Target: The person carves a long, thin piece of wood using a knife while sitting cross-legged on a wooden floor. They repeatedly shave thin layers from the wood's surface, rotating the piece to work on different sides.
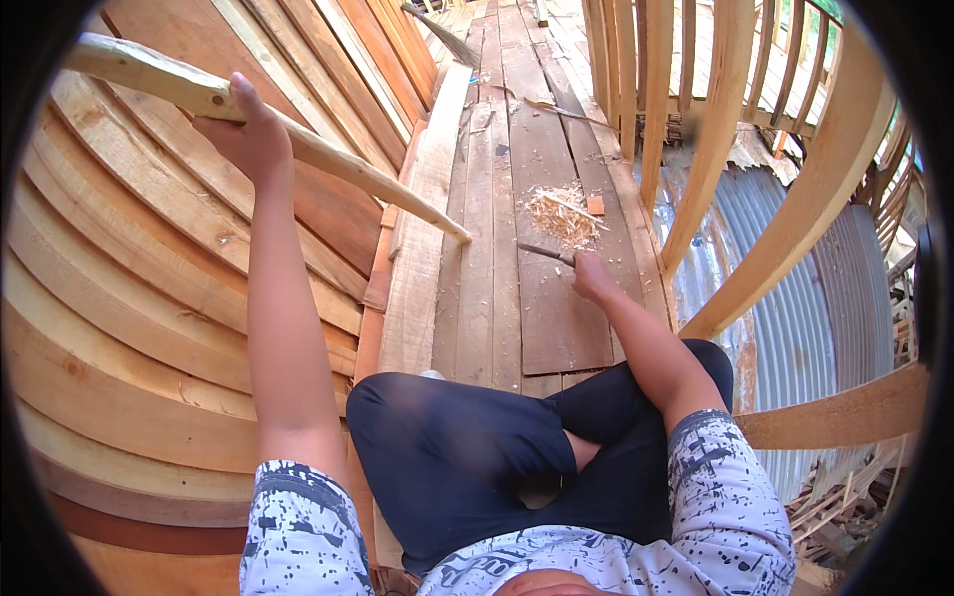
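My left hand (248, 136), raised at the upper left, is wrapped round a long pale wooden pole (358, 179). The pole slants down to the right, and its lower end is near the plank floor. On the right, my right hand (593, 276) is closed on the handle of a knife (546, 253). Its dark narrow blade points left, apart from the pole. Just beyond that hand lies a heap of wood shavings (563, 214) with a small orange-brown block (595, 206) at its edge. My fingers hide the knife's handle.
I sit cross-legged on a plank walkway (479, 298). Stacked boards (139, 348) line the left side. Upright wooden slats (711, 129) form a railing on the right, with corrugated metal sheets (795, 278) below. A broom-like bundle (444, 38) and a thin curved strip (566, 112) lie farther off.
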The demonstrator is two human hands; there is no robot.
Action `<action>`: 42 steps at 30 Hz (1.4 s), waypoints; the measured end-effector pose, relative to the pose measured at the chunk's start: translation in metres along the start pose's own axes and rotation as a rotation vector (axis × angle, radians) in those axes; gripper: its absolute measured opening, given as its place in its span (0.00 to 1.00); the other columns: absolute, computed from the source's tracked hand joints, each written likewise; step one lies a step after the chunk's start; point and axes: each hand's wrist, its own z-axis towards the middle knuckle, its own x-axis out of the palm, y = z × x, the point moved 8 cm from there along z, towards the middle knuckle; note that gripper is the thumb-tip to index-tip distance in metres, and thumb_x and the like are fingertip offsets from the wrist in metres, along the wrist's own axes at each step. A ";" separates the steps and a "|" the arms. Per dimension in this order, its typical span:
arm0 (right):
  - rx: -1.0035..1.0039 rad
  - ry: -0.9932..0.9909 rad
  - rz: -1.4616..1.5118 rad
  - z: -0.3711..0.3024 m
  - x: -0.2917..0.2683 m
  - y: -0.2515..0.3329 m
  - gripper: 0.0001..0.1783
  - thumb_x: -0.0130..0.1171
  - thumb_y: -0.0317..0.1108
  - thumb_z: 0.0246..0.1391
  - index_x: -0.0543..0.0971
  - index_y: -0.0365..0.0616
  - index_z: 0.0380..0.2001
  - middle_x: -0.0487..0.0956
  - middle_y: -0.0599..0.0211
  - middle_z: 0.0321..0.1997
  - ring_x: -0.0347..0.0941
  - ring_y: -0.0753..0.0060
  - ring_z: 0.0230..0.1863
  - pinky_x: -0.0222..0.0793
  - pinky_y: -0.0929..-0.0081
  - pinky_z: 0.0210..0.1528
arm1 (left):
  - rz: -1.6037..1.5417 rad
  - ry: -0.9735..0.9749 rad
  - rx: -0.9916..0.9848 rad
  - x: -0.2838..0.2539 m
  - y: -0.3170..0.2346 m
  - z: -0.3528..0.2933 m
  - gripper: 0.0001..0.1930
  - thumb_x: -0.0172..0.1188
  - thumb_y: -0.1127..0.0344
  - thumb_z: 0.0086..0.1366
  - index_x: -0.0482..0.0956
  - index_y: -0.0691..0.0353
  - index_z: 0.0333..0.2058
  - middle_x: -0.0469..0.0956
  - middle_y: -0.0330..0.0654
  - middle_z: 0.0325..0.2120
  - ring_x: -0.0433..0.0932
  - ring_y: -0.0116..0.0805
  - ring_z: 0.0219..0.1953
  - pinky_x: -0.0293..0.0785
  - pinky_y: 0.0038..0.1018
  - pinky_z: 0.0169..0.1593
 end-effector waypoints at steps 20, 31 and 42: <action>0.230 -0.039 0.336 -0.015 -0.050 -0.001 0.20 0.58 0.27 0.48 0.70 0.31 0.45 0.78 0.36 0.45 0.75 0.39 0.50 0.71 0.52 0.52 | -0.691 0.369 -0.358 -0.074 -0.086 -0.051 0.22 0.72 0.69 0.57 0.74 0.71 0.47 0.81 0.51 0.42 0.79 0.48 0.51 0.77 0.47 0.61; 0.231 -0.014 0.892 0.025 -0.036 0.002 0.12 0.41 0.35 0.69 0.61 0.37 0.48 0.76 0.49 0.42 0.79 0.61 0.36 0.74 0.66 0.35 | -0.644 0.352 -0.447 0.050 -0.063 -0.185 0.19 0.72 0.76 0.54 0.77 0.73 0.44 0.81 0.53 0.44 0.79 0.41 0.50 0.76 0.36 0.60; -0.068 0.169 1.876 0.000 -0.115 0.101 0.31 0.41 0.58 0.69 0.61 0.36 0.54 0.76 0.46 0.47 0.80 0.67 0.32 0.75 0.76 0.30 | -0.711 0.441 -0.563 0.088 -0.045 -0.299 0.18 0.71 0.74 0.57 0.72 0.64 0.43 0.80 0.48 0.45 0.76 0.43 0.56 0.71 0.40 0.63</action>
